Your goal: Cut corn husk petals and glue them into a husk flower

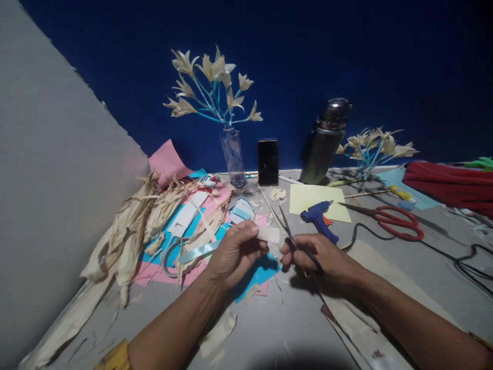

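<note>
Two forearms point(175, 316) nearest me. I count two scissors (black point(288, 229), red-handled point(379, 213)), two flower bunches point(213, 69), one phone point(268, 162). Grey table point(265, 336), blue wall point(115, 51). Left hand point(239, 252) pinches a pale strip point(270, 235), its end just beside the black blades; right hand point(327, 257) curls closed around their handles.

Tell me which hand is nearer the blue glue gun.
Right. The right hand, holding dark-handled scissors, is just below the glue gun in the picture; the left hand, pinching a pale strip, is farther off, to the gun's lower left.
</note>
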`<state>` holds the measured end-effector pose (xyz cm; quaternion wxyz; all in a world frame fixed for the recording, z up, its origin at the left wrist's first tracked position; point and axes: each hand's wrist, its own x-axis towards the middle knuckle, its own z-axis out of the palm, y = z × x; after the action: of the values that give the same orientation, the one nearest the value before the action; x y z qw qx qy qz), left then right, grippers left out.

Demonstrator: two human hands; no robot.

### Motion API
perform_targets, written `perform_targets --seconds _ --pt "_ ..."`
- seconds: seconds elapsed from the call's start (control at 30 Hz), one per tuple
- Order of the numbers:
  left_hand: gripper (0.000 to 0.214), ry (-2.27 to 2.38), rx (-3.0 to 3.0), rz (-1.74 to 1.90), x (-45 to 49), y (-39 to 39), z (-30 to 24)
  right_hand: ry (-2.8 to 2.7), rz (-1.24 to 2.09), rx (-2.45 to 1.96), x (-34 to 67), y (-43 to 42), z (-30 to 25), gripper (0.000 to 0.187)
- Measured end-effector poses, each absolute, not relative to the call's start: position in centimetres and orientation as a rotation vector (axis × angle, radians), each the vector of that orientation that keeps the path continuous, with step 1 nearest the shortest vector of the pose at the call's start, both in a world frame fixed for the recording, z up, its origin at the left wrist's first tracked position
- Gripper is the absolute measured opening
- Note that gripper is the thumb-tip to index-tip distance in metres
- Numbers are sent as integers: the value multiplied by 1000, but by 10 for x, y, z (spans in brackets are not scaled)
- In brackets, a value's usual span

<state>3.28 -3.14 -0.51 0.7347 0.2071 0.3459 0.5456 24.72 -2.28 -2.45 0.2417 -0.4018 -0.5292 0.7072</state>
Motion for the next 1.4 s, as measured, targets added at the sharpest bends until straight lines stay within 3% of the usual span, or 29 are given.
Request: perform_targets --seconds 0.5,0.73,1.4 --pt "24 940 666 1232 23 -30 1 -1772 1885 -1067 251 -27 -18 45" --pt "24 976 712 1239 24 -30 5 -1755 1880 -1164 248 -31 -14 27" --pt "22 975 758 1255 21 -28 2 -1725 1875 -1254 246 -33 -9 35"
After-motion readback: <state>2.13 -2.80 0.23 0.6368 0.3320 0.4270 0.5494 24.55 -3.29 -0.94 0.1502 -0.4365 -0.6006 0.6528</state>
